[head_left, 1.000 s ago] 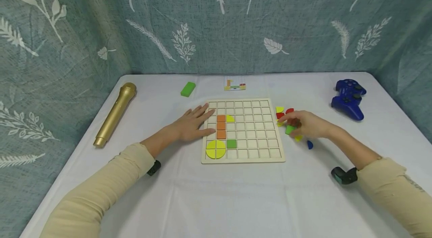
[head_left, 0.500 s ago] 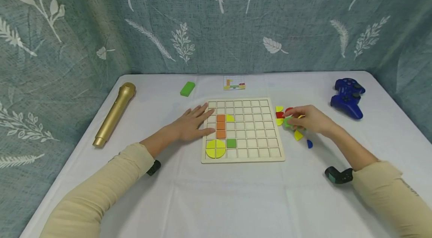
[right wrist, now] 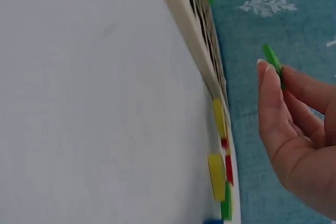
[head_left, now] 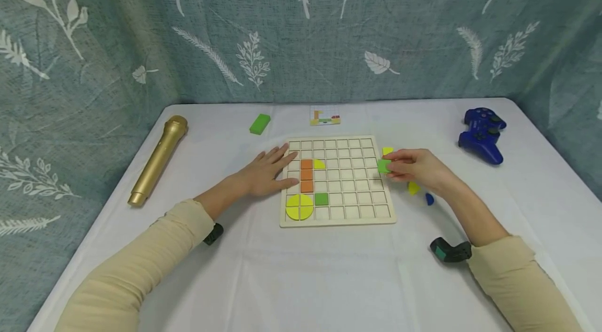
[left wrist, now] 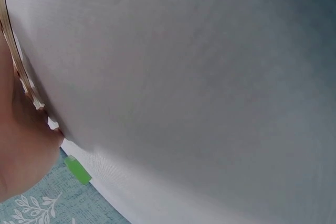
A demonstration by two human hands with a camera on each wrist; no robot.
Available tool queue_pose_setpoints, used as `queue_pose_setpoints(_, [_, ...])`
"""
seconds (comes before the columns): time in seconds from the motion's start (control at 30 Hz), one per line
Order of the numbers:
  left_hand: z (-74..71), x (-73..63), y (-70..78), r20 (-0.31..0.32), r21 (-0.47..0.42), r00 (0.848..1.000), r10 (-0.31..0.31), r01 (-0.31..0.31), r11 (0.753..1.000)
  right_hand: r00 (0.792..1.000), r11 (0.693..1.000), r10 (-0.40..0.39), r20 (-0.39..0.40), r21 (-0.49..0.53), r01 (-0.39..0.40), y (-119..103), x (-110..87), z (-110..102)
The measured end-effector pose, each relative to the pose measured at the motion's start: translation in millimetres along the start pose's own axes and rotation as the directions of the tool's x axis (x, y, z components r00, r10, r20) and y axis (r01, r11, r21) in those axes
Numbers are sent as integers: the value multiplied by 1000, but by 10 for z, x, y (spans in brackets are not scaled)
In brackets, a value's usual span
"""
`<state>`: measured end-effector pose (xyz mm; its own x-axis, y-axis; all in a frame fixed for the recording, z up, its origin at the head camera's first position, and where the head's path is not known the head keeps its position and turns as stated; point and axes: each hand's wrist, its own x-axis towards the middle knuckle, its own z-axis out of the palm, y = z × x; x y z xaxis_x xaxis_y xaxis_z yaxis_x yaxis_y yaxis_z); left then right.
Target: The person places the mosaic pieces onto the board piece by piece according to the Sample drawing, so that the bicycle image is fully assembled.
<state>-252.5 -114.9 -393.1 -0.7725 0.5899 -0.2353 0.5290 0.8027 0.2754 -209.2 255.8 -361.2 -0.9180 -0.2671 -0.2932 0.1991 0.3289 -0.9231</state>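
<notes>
My left hand (head_left: 268,175) rests with spread fingers on the left edge of a pale wooden grid board (head_left: 351,184). Just past the board's right edge, my right hand (head_left: 416,171) pinches a green square tile (head_left: 383,166) between thumb and fingers. The right wrist view shows this green tile (right wrist: 272,59) edge-on, held off the table. On the board lie orange square tiles (head_left: 307,175) in a column, a yellow quarter-circle tile (head_left: 319,164) beside them, a yellow circle (head_left: 299,207) of quarter tiles, and one green square (head_left: 322,199).
Loose tiles lie right of the board, partly hidden by my right hand, among them a yellow piece (head_left: 413,188) and a blue one (head_left: 430,199). Behind the board are a pattern card (head_left: 324,116) and a green block (head_left: 260,124). A gold microphone (head_left: 159,159) and blue game controller (head_left: 482,136) flank it.
My right hand has picked the green square tile out of the loose pieces and carried it left to the board's right edge. The left hand has stayed in place.
</notes>
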Motion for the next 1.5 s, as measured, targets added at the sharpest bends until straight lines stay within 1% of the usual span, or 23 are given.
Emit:
queue_pose_setpoints(0.13, [4, 5, 0, -3, -1, 1000, 2, -2, 1000, 999, 997, -1, 39, 81, -2, -23, 41, 140])
queue_pose_setpoints(0.2, [0, 4, 5, 2, 2, 1000, -7, 7, 1000, 998, 994, -14, 60, 110, 7, -30, 65, 217])
queue_pose_setpoints(0.33, [-8, 1, 8, -3, 2, 1000, -7, 7, 1000, 995, 991, -33, 97, 132, 21, -56, 100, 373])
queue_pose_setpoints(0.43, [-3, 9, 0, -3, 2, 1000, -5, 5, 1000, 991, 990, -21, 130, 142, 2, -60, 121, 481])
queue_pose_setpoints(0.5, [3, 16, -4, 1, 6, 1000, -7, 7, 1000, 988, 987, 0, 157, 156, -24, -54, 122, 538])
queue_pose_setpoints(0.63, [12, 23, -6, -2, -3, 1000, -4, 4, 1000, 977, 975, 31, 213, 208, -77, -1, 124, 600])
queue_pose_setpoints(0.73, [15, 26, -2, -2, -12, 1000, -4, 4, 1000, 973, 964, 51, 225, 244, -107, 50, 132, 611])
queue_pose_setpoints(0.83, [17, 25, 2, 1, -13, 1000, -5, 5, 1000, 974, 961, 55, 218, 253, -111, 87, 144, 616])
queue_pose_setpoints(0.97, [7, 20, 6, 1, -10, 1000, -9, 9, 1000, 981, 977, 48, 190, 197, -86, 98, 150, 638])
queue_pose_setpoints(1.13, [-4, 18, -1, -5, -10, 1000, 0, 0, 1000, 990, 995, 34, 138, 89, -47, 92, 145, 689])
queue_pose_setpoints(1.3, [-12, 9, 7, -4, -20, 1000, 8, -8, 1000, 996, 1000, 3, 87, 19, -5, 93, 135, 751])
queue_pose_setpoints(1.5, [-10, 4, 13, -6, -23, 1000, 2, -2, 1000, 998, 997, -31, 50, -73, 35, 90, 128, 808])
